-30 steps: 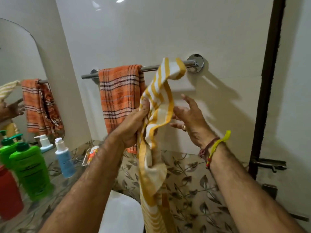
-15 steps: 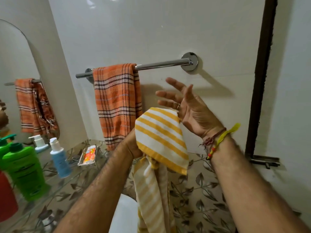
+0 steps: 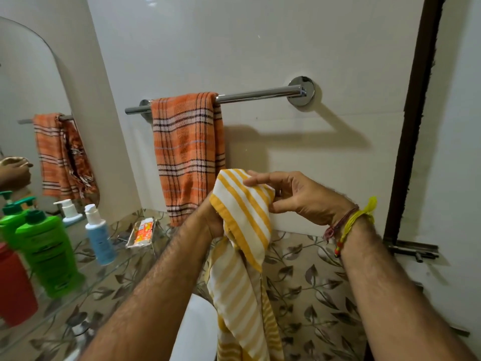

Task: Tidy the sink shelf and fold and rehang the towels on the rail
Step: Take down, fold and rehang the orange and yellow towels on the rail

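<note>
Folding: yellow striped towel [image 3: 243, 217] bunched in left hand [image 3: 212, 220]
Right hand [image 3: 299, 198]: pinching its top edge
Risk: loose tail below slips, fold skews

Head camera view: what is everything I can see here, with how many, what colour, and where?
Chrome towel rail: one, silver, on the white wall.
Orange checked towel: one, hanging over the rail's left part.
Yellow-and-white striped towel: one, held below the rail.
Green pump bottles: two, left on the glass shelf.
Red container: one, far left.
White-capped blue bottle: one, on the shelf.
Mirror: one, left wall.
Left hand: gripping the striped towel.
Right hand: fingers pinching its top.
</note>
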